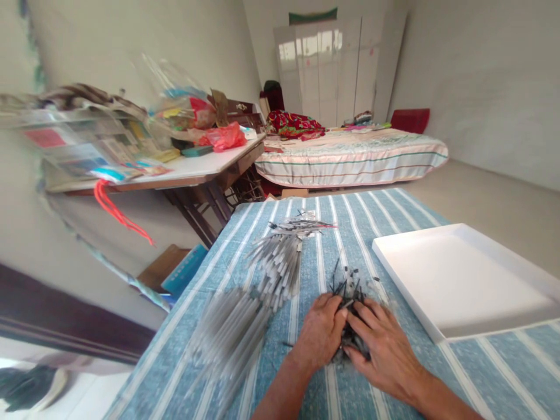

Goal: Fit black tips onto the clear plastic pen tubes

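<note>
Short black stick-like pieces [349, 287] lie heaped toward the cloth-covered tabletop's [490, 373] near edge, between left hand [318, 331], grip unclear, and right hand [385, 344], fingers spread.

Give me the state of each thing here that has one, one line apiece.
Left hand: fingers bent, at the dark pieces
Right hand: fingers spread, at the dark pieces
Dark pieces: loosely heaped
Grey rods: lying loose, fanned out
White tray: open side up
Striped cloth: spread out
Red plastic bag: crumpled
Wardrobe doors: shut
Bedspread: draped over the bed
</note>
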A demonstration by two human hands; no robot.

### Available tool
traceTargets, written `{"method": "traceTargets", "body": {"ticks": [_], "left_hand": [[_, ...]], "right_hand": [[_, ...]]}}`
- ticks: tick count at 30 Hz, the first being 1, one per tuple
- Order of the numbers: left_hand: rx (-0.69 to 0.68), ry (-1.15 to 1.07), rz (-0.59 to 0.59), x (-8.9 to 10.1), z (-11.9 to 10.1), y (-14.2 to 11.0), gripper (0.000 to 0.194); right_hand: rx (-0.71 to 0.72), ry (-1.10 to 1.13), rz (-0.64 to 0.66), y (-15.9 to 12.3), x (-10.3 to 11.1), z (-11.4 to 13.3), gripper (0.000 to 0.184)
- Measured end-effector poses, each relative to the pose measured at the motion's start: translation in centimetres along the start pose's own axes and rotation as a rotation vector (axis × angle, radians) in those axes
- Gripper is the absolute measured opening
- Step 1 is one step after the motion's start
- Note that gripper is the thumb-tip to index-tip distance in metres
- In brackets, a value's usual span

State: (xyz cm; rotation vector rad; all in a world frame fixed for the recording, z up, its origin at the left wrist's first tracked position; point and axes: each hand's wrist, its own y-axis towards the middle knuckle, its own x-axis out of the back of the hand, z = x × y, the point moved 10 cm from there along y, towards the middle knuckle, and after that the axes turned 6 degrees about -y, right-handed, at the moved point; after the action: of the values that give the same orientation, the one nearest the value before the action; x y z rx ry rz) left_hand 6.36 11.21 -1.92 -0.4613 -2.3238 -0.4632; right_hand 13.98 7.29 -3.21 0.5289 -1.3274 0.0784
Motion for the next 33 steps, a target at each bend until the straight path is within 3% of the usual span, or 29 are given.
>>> {"method": "traceTargets", "body": {"ticks": [8,14,22,25,29,33], "left_hand": [[-0.083,-0.029,0.126,-0.9,-2.2,0.1,0.029],[-0.043,0.062,0.15,-1.1,-1.7,0.7,0.043],[0.056,0.199,0.127,-1.0,-0.1,1.2,0.018],[0.126,0.271,0.074,0.8,1.0,1.5,0.016],[0.309,0.453,-0.07,5.5,4.4,2.2,0.021],[0.475,0.623,-0.154,8.7,7.3,2.9,0.018]], "right_hand": [[0.119,-0.102,-0.133,-3.0,0.3,0.5,0.045],[0.146,-0.153,-0.196,-2.9,1.4,0.6,0.044],[0.193,-0.171,-0.333,-2.3,3.6,0.1,0.042],[0.187,-0.055,-0.33,-0.8,4.4,-0.2,0.033],[0.118,0.155,-0.309,3.2,5.2,-0.6,0.018],[0.069,0.321,-0.233,7.1,4.5,-0.8,0.017]]}}
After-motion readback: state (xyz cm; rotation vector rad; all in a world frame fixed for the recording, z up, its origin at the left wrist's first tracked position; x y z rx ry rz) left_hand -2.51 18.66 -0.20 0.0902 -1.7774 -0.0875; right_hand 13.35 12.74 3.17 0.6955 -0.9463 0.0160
